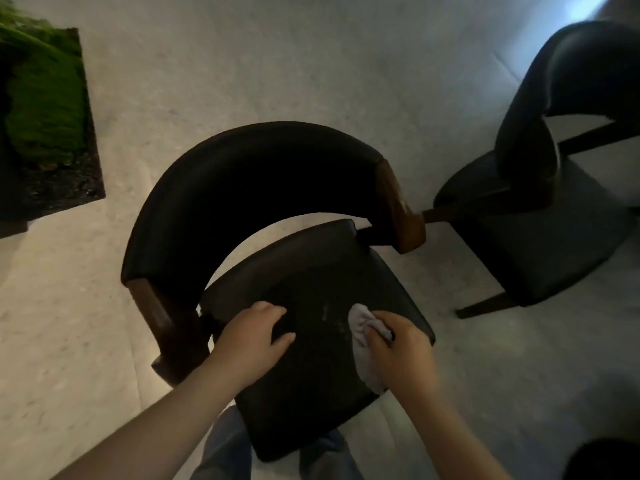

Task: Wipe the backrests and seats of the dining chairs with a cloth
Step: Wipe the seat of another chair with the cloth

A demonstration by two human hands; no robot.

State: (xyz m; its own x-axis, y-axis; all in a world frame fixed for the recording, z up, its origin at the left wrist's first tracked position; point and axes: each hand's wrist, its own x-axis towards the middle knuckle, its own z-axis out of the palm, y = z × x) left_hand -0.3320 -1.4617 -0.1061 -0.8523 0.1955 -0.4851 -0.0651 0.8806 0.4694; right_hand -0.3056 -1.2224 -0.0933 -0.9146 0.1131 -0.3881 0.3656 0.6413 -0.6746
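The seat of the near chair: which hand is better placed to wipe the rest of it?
Right. The right hand grips the cloth and presses it on the seat. The left hand rests bare on the seat and holds nothing.

Black chair with brown wooden arm ends, white cloth, pale speckled floor, green moss.

A dark upholstered dining chair stands upright, its curved backrest capped with brown wooden ends. A crumpled pale grey cloth sits on the right part of its seat. A second matching chair stands just beside it on the right.
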